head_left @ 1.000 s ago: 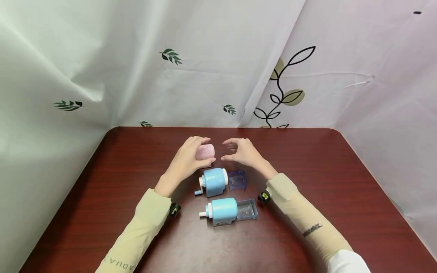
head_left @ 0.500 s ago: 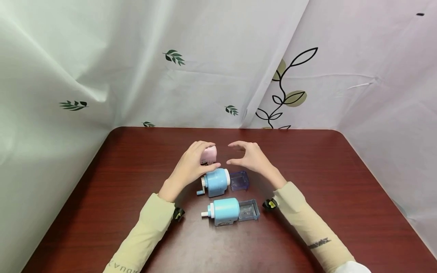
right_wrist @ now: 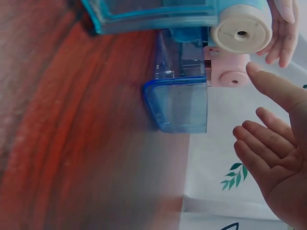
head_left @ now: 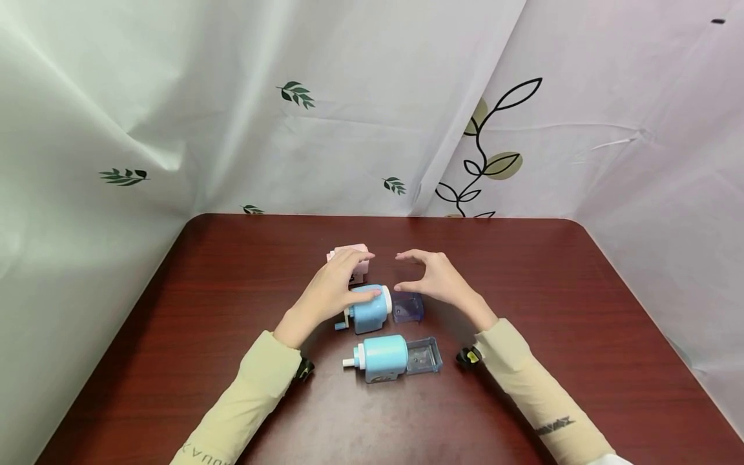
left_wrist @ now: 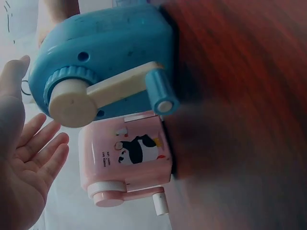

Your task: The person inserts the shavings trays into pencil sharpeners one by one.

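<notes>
The left hand (head_left: 328,294) is held near the middle blue sharpener (head_left: 369,320), its fingers loosely bent and well parted from the thumb, with nothing gripped. The right hand (head_left: 443,281) is held likewise, facing it, near the purplish clear drawer (head_left: 408,310) at that sharpener's right end. On the surface (head_left: 523,271), the middle blue sharpener is placed between a pink sharpener (left_wrist: 129,153) behind and a light-blue sharpener (head_left: 385,355) in front.
</notes>
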{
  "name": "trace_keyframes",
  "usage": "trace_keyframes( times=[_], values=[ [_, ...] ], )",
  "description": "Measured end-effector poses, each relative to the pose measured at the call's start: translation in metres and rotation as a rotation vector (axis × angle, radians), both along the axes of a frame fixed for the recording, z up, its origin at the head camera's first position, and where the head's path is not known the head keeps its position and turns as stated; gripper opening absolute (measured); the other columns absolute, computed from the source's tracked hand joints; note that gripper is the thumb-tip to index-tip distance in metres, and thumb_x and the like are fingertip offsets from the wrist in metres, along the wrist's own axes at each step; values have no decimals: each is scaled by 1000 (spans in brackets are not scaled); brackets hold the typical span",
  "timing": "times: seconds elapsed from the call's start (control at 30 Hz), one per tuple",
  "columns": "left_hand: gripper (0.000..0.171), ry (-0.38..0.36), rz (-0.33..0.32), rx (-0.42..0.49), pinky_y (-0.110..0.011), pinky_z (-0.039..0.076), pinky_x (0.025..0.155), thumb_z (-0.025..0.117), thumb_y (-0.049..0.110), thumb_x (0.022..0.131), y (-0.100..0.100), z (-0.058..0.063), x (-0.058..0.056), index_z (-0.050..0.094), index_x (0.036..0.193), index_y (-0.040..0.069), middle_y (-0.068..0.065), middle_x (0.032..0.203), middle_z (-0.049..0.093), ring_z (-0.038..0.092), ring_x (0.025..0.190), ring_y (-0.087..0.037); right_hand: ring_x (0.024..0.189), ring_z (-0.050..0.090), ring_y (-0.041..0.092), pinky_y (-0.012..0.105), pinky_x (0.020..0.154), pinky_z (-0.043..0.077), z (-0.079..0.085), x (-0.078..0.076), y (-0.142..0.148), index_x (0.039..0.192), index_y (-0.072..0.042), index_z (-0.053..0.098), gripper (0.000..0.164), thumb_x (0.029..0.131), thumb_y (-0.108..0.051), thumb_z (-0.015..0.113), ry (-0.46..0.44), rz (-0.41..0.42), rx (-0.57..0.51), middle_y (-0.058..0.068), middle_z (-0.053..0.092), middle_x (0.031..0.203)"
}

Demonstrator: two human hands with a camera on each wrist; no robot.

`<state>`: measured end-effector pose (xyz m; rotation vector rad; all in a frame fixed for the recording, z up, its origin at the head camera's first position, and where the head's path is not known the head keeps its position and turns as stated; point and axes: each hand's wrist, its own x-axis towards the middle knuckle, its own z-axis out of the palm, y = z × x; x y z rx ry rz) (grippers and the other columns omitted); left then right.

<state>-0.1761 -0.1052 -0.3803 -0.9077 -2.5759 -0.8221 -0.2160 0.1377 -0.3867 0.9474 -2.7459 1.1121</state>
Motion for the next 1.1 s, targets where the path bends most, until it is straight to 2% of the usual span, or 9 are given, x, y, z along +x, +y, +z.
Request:
trace_keyframes(
  times=[0.17,0.33,0.6,0.83,1.1],
  values=[
    [65,-70,4,-15,-35,47,76,66,49,76,3,-2,2,49,125,10,-8,108,56,50,96,-19,106,55,19,41,88,45,-4,3,5,116,-9,59,59,68,-37,78,-8,5,9,5,63,114],
    [67,-118,17,-9,-36,47,78,66,52,75,3,-2,5,50,125,9,-7,112,55,50,98,-20,105,54,17,42,88,45,-9,6,9,116,-8,59,61,67,-40,78,-23,10,39,6,62,114],
    [67,-122,9,-58,-37,43,90,64,54,76,6,-4,10,49,126,13,-2,125,51,43,113,-15,107,53,12,40,89,45,-17,12,19,117,-9,59,65,69,-50,73,-72,25,91,4,62,115],
    [65,-156,-18,-83,-35,41,91,65,52,75,8,-8,15,51,124,11,-3,120,53,45,109,-15,106,52,9,37,89,45,-21,18,26,119,-11,57,74,65,-59,72,-117,39,147,2,61,116],
    [64,-180,-30,-102,-34,43,84,67,50,75,10,-11,16,50,124,13,-2,116,52,45,100,-14,106,52,11,38,89,45,-25,18,28,122,-11,55,76,63,-55,75,-162,83,138,2,59,119]
  ],
)
